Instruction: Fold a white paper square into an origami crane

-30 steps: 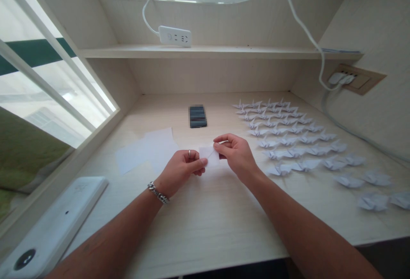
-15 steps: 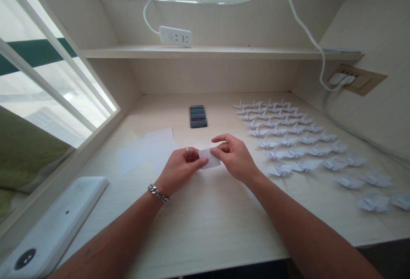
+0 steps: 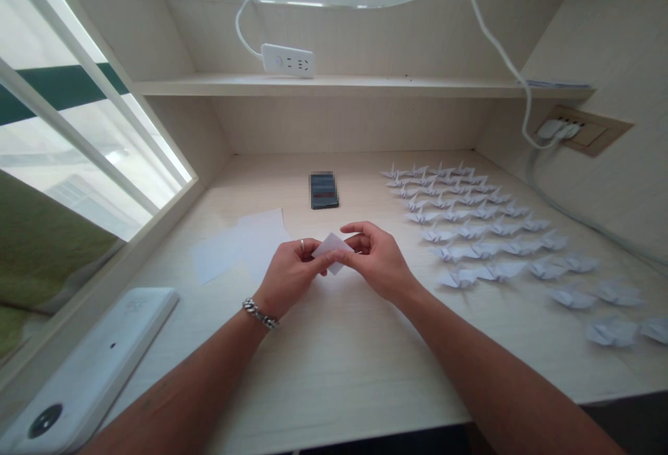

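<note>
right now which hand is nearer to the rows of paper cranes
Right. The right hand pinches the small white paper on the side facing the paper cranes; the left hand holds the same paper from its other side, farther from them.

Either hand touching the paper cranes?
No: left hand and right hand both pinch a small white paper; the paper cranes lie apart.

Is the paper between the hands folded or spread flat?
Folded, it seems: the paper, pinched between left hand and right hand, is small with an angled flap.
</note>
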### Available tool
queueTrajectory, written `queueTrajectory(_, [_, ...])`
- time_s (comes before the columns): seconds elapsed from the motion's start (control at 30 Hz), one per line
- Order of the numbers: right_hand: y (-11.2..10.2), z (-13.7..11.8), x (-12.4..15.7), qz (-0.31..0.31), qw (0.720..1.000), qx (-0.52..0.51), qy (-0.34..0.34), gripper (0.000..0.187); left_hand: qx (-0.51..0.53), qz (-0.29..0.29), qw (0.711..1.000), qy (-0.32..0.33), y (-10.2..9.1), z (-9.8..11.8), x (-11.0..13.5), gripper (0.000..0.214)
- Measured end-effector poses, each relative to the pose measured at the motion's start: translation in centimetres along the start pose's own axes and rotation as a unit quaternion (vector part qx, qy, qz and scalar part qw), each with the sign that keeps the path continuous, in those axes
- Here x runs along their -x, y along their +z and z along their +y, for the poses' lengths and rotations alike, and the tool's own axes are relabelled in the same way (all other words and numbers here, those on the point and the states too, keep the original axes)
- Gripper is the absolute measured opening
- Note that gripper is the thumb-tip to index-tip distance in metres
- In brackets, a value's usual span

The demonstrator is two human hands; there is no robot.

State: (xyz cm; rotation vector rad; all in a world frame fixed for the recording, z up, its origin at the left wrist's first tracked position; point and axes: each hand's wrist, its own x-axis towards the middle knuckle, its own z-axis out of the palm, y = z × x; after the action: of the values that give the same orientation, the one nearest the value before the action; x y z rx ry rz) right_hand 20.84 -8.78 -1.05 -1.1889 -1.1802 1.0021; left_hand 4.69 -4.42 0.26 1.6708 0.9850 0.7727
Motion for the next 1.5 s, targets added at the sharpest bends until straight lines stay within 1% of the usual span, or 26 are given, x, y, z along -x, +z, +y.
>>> queueTrajectory(0.03, [0.0, 0.1, 0.0, -0.008, 1.000, -0.010, 0.004, 0.042, 0.026, 0.014, 1.000, -0.003, -0.1, 0.1, 0.0, 0.024])
queueTrajectory(0.1, [0.1, 0.3, -0.1, -0.021, 0.999, -0.027, 0.008, 0.038, 0.083, 0.022, 0.996, -0.011, -0.1, 0.0, 0.0, 0.024])
queueTrajectory(0.17, [0.2, 0.4, -0.1, -0.024, 0.999, -0.037, 0.003, 0.030, 0.136, 0.012, 0.990, -0.015, 0.0, -0.1, -0.1, 0.024])
queueTrajectory(0.27, [0.2, 0.3, 0.1, -0.012, 1.000, -0.016, -0.006, 0.025, 0.203, 0.001, 0.979, -0.021, 0.2, -0.4, 0.0, 0.025])
queueTrajectory(0.33, [0.2, 0.2, 0.1, -0.001, 1.000, -0.005, -0.011, 0.023, 0.227, 0.003, 0.973, -0.031, 0.4, -0.4, 0.0, 0.025])
queueTrajectory(0.4, [0.3, 0.1, 0.2, 0.003, 1.000, -0.020, -0.014, 0.024, 0.244, 0.009, 0.969, -0.039, 0.5, -0.3, 0.0, 0.026])
queueTrajectory(0.53, [0.8, 0.1, 0.2, -0.019, 0.997, -0.078, -0.007, 0.025, 0.276, 0.025, 0.959, -0.052, 0.7, 0.1, 0.0, 0.027])
queueTrajectory(0.63, [1.1, 0.1, 0.2, -0.027, 0.995, -0.092, 0.013, 0.023, 0.283, 0.038, 0.956, -0.061, 0.9, 0.2, 0.1, 0.027])
queueTrajectory(0.77, [1.3, -0.2, 0.1, -0.011, 0.994, -0.102, 0.049, 0.026, 0.273, 0.049, 0.959, -0.053, 1.4, 0.1, 0.2, 0.027])
queueTrajectory(0.9, [1.2, -0.6, 0.1, 0.016, 0.989, -0.127, 0.068, 0.028, 0.263, 0.061, 0.961, -0.050, 1.6, 0.1, 0.2, 0.027])
queueTrajectory(1.03, [1.2, -0.8, 0.1, 0.047, 0.982, -0.162, 0.081, 0.031, 0.267, 0.062, 0.960, -0.058, 1.7, 0.3, 0.2, 0.027])
queueTrajectory(1.23, [1.1, -0.5, -0.2, 0.095, 0.974, -0.194, 0.064, 0.035, 0.269, 0.068, 0.958, -0.073, 1.6, 0.4, 0.3, 0.028])
queueTrajectory(1.4, [-0.1, -0.7, -0.7, 0.144, 0.965, -0.215, 0.037, 0.033, 0.249, 0.074, 0.962, -0.088, 1.6, 0.1, 0.3, 0.028])
queueTrajectory(1.47, [-0.5, -0.8, -0.8, 0.168, 0.963, -0.211, 0.022, 0.032, 0.250, 0.077, 0.961, -0.093, 1.5, 0.0, 0.2, 0.029])
queueTrajectory(1.5, [-0.7, -0.9, -0.8, 0.169, 0.965, -0.200, 0.022, 0.032, 0.251, 0.079, 0.960, -0.094, 1.5, 0.1, 0.2, 0.030])
